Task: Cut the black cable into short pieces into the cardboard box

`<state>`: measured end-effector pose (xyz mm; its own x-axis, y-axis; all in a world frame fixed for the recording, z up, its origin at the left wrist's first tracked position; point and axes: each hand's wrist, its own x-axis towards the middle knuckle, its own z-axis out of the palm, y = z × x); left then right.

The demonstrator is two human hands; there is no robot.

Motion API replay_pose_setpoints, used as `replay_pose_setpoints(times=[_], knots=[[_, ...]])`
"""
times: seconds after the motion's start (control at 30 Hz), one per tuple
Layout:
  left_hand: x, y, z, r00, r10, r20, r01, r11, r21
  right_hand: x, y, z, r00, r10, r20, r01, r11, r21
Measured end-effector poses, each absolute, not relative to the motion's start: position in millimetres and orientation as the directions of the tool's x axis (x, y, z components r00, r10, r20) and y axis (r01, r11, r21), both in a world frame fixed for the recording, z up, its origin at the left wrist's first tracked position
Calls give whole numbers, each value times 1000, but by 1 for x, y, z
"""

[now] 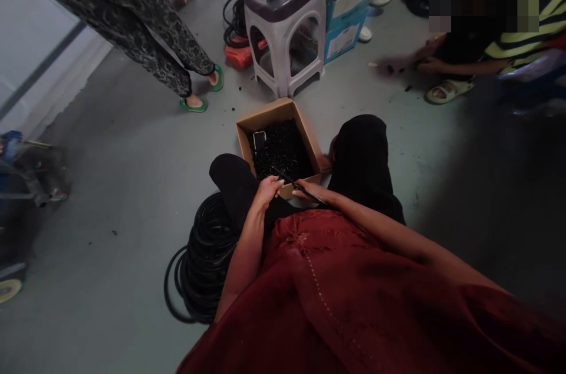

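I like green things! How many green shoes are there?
2. One green shoe is on the floor left of the cardboard box; the second green shoe is behind it, nearer the stool. Both are on one standing person's feet. None seem hidden.

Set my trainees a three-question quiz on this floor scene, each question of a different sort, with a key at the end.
1. Multiple choice: what do the left hand and right hand hold between them?
A) a thin black tube
B) a metal spoon
C) a sheet of paper
2. True or false: the open brown cardboard box holding small black pieces lies behind the person.
3. Fill in: the coil of black hose lies on the grey floor at the person's ____ side.

Key: 1 A. 2 False: the box sits in front of the person. 3 Left.
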<state>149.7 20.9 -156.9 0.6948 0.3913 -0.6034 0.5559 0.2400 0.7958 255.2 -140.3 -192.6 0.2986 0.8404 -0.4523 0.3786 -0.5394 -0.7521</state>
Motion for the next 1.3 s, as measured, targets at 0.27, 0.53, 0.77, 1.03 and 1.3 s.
replay_pose_setpoints(times=[0.27,0.53,0.77,1.03,1.3], knots=[[151,20,-157,670,431,-604,557,246,793,255,-137,-194,319,825,-465,472,-564,-677],[154,17,-154,616,490,-617,592,229,773,256,-136,-201,345,825,-448,513,-565,-646],[155,17,-155,596,512,-619,615,205,762,255,-136,-202,390,803,-451,480,-595,-644],[153,14,-156,616,480,-624,628,179,757,266,-133,-204,540,676,-501,229,-691,-685],[152,1,-148,619,444,-648,669,134,731,268,-134,-205,531,625,-572,-212,-556,-804]])
